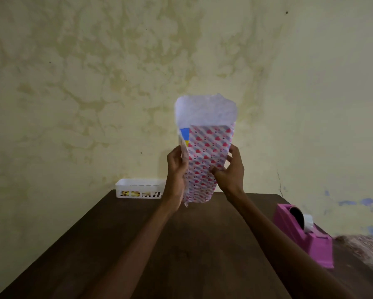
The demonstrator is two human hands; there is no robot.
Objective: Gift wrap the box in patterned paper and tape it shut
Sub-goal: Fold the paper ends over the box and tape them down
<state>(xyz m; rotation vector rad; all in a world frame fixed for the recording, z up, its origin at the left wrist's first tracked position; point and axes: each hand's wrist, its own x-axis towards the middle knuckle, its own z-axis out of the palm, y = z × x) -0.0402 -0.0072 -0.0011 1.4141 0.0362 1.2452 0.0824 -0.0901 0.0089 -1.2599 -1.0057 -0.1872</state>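
I hold the box upright in the air above the far part of the table, wrapped in heart-patterned paper (205, 152). A blue and yellow strip of the box (184, 135) shows at the upper left where the paper gapes. The paper's white inner side stands open above the box top. My left hand (177, 169) grips the left edge of the wrapped box. My right hand (230, 169) grips the right edge, its thumb pressing on the front of the paper.
A dark wooden table (159, 244) lies below my arms. A pink tape dispenser (304, 231) sits at its right edge. A white slotted basket (139, 188) stands at the back left against the stained wall. Patterned cloth (369, 249) shows at the far right.
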